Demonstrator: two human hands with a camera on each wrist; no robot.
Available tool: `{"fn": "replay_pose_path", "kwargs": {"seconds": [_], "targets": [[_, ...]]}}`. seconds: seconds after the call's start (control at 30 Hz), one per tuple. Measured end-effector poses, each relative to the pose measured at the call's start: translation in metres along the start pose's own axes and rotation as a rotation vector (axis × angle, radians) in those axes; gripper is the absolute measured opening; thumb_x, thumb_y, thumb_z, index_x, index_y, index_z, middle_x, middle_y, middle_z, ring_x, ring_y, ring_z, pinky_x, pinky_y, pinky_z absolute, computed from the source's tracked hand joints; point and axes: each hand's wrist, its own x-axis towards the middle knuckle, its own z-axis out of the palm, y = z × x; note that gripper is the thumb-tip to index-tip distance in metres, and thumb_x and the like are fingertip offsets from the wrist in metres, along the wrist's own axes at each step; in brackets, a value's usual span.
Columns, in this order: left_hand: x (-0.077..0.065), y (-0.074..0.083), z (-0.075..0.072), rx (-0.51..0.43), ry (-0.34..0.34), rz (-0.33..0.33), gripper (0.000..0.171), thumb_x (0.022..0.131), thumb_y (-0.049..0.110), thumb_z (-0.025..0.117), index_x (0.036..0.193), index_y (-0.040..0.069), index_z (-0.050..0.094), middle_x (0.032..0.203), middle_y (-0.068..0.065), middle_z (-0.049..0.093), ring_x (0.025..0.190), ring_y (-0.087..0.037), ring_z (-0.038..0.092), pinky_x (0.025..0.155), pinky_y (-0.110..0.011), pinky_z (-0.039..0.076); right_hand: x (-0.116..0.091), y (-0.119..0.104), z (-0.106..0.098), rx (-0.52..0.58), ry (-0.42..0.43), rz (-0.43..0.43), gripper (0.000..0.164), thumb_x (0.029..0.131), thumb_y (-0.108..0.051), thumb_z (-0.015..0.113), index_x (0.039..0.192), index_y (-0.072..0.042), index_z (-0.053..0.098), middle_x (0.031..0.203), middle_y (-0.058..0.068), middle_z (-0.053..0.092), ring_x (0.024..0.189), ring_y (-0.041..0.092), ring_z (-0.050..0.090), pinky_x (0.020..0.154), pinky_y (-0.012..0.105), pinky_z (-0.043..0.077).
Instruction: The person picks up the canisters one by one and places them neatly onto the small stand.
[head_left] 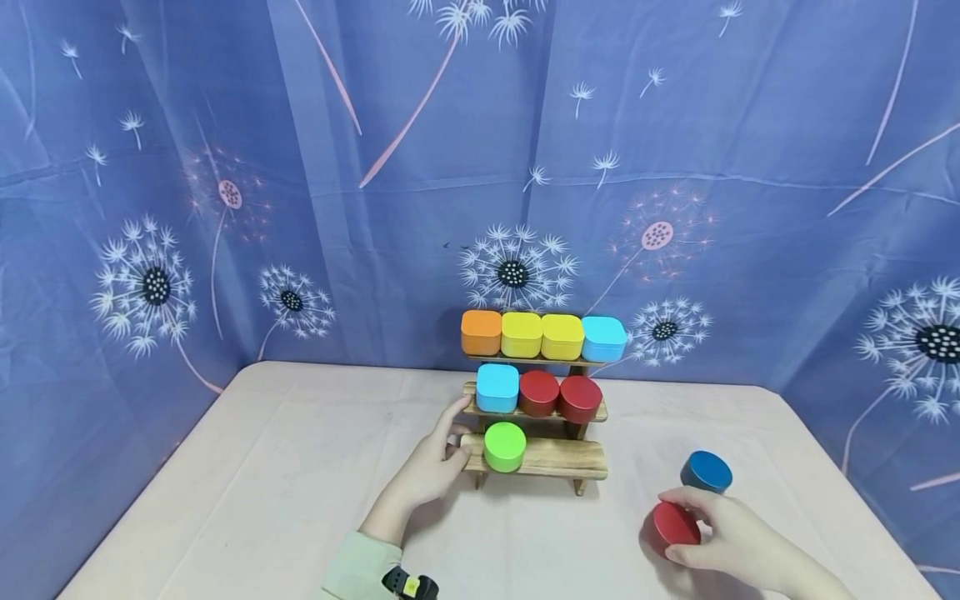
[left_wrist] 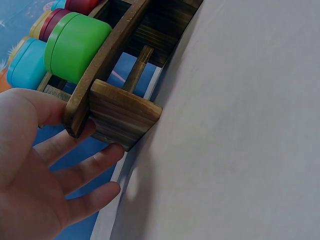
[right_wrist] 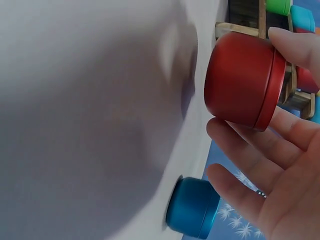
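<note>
My right hand [head_left: 723, 537] holds a red round tin [right_wrist: 242, 80] by its side, thumb opposite fingers, above the table. Just beyond it, a blue round tin [head_left: 707, 472] stands on the tabletop. At the left end of a three-tier wooden display stand [head_left: 562, 457], my left hand [head_left: 429, 468] grips the lower plank's end, its other fingers spread along the side. A green round tin [head_left: 505, 447] sits on the bottom tier. The middle tier bears a light-blue square tin [head_left: 497, 388] and two red round tins [head_left: 538, 393].
On the top tier stand an orange tin [head_left: 481, 333], two yellow tins [head_left: 521, 336] and another light-blue tin [head_left: 603, 339]. A pale cloth covers the table [head_left: 300, 467]. Blue dandelion-print curtain [head_left: 405, 250] hangs behind and along both sides.
</note>
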Motion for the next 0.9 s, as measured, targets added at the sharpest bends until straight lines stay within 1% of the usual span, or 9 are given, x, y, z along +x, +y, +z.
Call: {"fn": "replay_pose_path", "kwargs": {"seconds": [0.1,0.17,0.2,0.27,0.33,0.4,0.47,0.7,0.9], "targets": [[0.000,0.000,0.000,0.000,-0.001,-0.004,0.072,0.094,0.006,0.050,0.149,0.035,0.015,0.115,-0.011,0.058,0.086,-0.016,0.053,0.074,-0.028,0.045,0.003,-0.004,0.001,0.013,0.009,0.002,0.062,0.076,-0.032,0.077,0.121,0.004,0.056,0.106,0.007,0.064,0.086,0.005,0.055,0.073,0.044,0.055],[0.000,0.000,0.000,0.000,-0.002,-0.006,0.072,0.094,0.006,0.049,0.150,0.035,0.015,0.116,-0.011,0.058,0.086,-0.015,0.052,0.074,-0.028,0.045,0.005,-0.006,0.002,0.025,0.022,-0.003,0.062,0.076,-0.032,0.077,0.121,0.004,0.056,0.107,0.007,0.064,0.087,0.006,0.056,0.075,0.048,0.054],[0.000,0.000,0.000,-0.001,-0.003,-0.006,0.072,0.094,0.006,0.049,0.150,0.035,0.015,0.116,-0.011,0.058,0.087,-0.015,0.052,0.074,-0.028,0.045,0.006,-0.007,0.002,0.022,0.034,-0.014,0.061,0.076,-0.032,0.077,0.121,0.004,0.057,0.107,0.006,0.064,0.087,0.004,0.055,0.075,0.047,0.054],[0.000,0.000,0.000,-0.002,-0.004,-0.006,0.072,0.094,0.005,0.049,0.150,0.035,0.014,0.116,-0.010,0.058,0.086,-0.015,0.052,0.074,-0.028,0.045,0.006,-0.010,0.004,0.006,0.068,-0.041,0.060,0.076,-0.033,0.077,0.120,0.003,0.058,0.107,0.005,0.064,0.088,0.003,0.056,0.074,0.042,0.054],[0.000,0.000,0.000,-0.003,-0.006,-0.008,0.072,0.094,0.005,0.049,0.150,0.035,0.014,0.116,-0.010,0.058,0.086,-0.015,0.052,0.074,-0.027,0.045,0.007,-0.012,0.005,-0.025,0.120,-0.085,0.057,0.076,-0.033,0.077,0.119,0.000,0.059,0.106,0.002,0.065,0.087,-0.003,0.054,0.073,0.035,0.054],[0.000,-0.001,0.000,-0.002,-0.007,-0.007,0.072,0.094,0.005,0.049,0.150,0.035,0.014,0.116,-0.010,0.058,0.086,-0.015,0.052,0.074,-0.027,0.045,0.007,-0.014,0.007,-0.056,0.180,-0.126,0.055,0.076,-0.033,0.077,0.118,-0.002,0.061,0.104,0.000,0.066,0.088,-0.005,0.054,0.071,0.028,0.053],[0.000,0.000,0.000,-0.001,-0.006,-0.010,0.073,0.094,0.005,0.049,0.150,0.036,0.014,0.116,-0.010,0.058,0.085,-0.014,0.052,0.073,-0.027,0.045,0.008,-0.017,0.009,-0.073,0.234,-0.155,0.053,0.075,-0.032,0.078,0.116,-0.004,0.062,0.104,0.000,0.066,0.089,-0.006,0.055,0.071,0.025,0.052],[0.000,0.001,0.000,0.004,-0.002,-0.008,0.073,0.094,0.006,0.050,0.149,0.036,0.014,0.115,-0.010,0.058,0.082,-0.013,0.051,0.073,-0.027,0.045,0.014,-0.024,0.017,-0.073,0.363,-0.172,0.051,0.072,-0.031,0.081,0.115,-0.008,0.064,0.106,-0.002,0.067,0.087,-0.006,0.055,0.070,0.025,0.052],[0.000,0.002,0.000,-0.006,-0.002,-0.001,0.073,0.094,0.005,0.050,0.149,0.036,0.014,0.115,-0.010,0.059,0.085,-0.015,0.052,0.075,-0.028,0.045,0.019,-0.030,0.023,-0.055,0.444,-0.211,0.049,0.072,-0.026,0.082,0.115,-0.008,0.064,0.104,-0.002,0.067,0.085,-0.003,0.058,0.069,0.026,0.053]]}}
